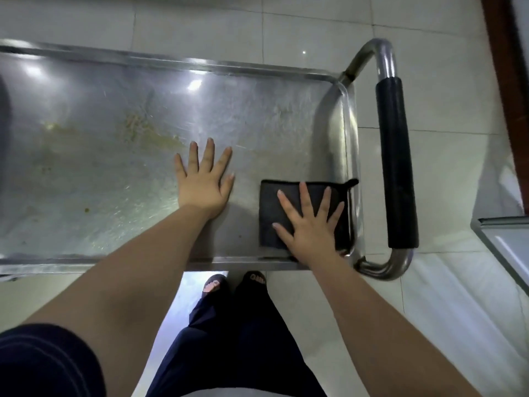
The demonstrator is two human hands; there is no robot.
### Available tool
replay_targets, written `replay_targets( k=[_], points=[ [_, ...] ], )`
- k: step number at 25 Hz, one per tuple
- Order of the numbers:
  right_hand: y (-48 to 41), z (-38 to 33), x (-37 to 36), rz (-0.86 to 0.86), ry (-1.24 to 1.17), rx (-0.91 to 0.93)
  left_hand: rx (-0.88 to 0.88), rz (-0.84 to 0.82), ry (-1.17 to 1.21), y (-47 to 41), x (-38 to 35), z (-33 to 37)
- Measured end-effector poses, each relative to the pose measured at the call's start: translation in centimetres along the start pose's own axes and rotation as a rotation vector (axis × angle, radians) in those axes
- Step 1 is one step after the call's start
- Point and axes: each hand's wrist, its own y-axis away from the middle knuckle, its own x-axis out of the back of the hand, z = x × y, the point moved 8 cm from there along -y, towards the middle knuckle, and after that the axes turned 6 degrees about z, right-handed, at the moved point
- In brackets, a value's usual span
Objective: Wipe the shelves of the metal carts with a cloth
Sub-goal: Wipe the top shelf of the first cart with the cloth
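Pressing cloth [272, 202] flat, right hand [310, 228]

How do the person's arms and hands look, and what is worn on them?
Both forearms are bare. The left hand and right hand wear no gloves, and no ring, watch or bracelet shows. A dark navy short sleeve covers the left upper arm; the right arm's sleeve is out of view.
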Motion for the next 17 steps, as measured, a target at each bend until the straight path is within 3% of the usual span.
replay_targets(
  k=[6, 9, 12, 17],
  points=[
    [-18.8, 2.3, 4.7, 0.022, 0.008, -0.015, 0.007, 0.031, -0.031, -0.3, 0.2, 0.1],
    [-21.6, 2.8, 5.3, -0.006, 0.005, -0.049, 0.017, 0.035, -0.042, -0.3, 0.4, 0.2],
    [-15.4, 2.4, 4.4, 0.008, -0.039, 0.010, 0.036, 0.009, -0.047, -0.3, 0.6, 0.3],
    [3.5, 1.2, -0.4, -0.022, -0.066, 0.047, 0.054, -0.023, -0.050, -0.3, 0.7, 0.1]
  ],
)
